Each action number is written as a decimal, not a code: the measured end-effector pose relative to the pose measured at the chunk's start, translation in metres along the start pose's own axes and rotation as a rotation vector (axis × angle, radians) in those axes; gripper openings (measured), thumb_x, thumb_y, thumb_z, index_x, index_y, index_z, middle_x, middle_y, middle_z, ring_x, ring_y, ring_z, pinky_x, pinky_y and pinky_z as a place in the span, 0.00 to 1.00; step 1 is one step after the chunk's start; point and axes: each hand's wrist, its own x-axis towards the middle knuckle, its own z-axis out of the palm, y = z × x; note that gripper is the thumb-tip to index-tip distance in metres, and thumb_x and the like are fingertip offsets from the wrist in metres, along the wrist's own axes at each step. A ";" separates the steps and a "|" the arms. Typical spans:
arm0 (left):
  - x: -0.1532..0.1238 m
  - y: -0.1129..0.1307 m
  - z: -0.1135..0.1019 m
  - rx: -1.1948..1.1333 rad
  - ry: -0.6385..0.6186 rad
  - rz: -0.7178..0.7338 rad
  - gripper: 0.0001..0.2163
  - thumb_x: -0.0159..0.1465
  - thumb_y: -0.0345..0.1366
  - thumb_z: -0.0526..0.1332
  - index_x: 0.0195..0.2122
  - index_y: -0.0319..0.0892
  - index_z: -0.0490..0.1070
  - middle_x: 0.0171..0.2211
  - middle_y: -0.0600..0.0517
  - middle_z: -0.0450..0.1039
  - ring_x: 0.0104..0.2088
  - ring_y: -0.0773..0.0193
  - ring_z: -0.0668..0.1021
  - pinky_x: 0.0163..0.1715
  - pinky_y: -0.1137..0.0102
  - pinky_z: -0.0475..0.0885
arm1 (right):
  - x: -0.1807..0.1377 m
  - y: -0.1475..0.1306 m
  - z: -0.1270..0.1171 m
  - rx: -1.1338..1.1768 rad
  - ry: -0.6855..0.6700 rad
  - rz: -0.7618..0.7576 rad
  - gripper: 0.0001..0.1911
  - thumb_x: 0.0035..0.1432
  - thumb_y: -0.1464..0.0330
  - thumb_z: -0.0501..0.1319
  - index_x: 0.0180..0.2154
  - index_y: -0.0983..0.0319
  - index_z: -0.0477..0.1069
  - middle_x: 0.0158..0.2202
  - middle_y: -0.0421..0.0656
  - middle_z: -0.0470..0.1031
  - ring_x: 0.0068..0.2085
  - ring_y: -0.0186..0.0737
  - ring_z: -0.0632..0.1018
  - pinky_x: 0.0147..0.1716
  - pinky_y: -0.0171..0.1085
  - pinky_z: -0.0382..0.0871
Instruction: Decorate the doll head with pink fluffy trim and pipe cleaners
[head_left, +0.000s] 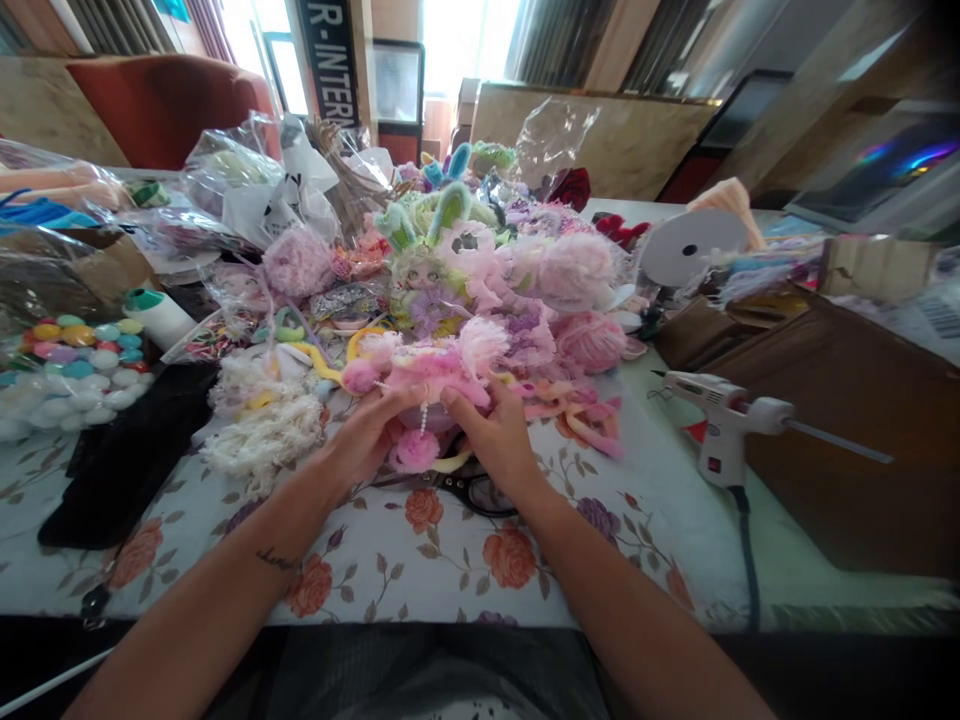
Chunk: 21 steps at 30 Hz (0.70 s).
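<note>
Both my hands grip a fluffy pink piece (442, 372) above the flowered cloth. My left hand (371, 430) has its thumb along the near edge; its fingers are mostly hidden beneath. My right hand (495, 435) pinches the other side with the thumb on top. A pink pompom (415, 452) hangs from a string of white beads between the hands, and another pink pompom (360, 376) lies by the left side. Black-handled scissors (484, 495) rest partly under my right hand. Just behind the pink piece stands a doll (424, 275) with green bunny ears.
A hot glue gun (720, 420) with its cord sits at the right beside a cardboard box (862, 430). Pink yarn (592, 342), cream fringe trim (266, 430), a black phone-like case (127, 460) and bagged colourful beads (82, 365) crowd the table around my hands.
</note>
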 end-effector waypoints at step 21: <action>0.002 0.000 0.000 0.067 0.052 -0.025 0.11 0.53 0.41 0.70 0.29 0.37 0.78 0.21 0.52 0.73 0.20 0.67 0.73 0.23 0.72 0.69 | 0.002 0.005 -0.001 0.121 -0.114 0.101 0.26 0.50 0.49 0.66 0.39 0.63 0.72 0.35 0.44 0.76 0.36 0.44 0.76 0.33 0.38 0.71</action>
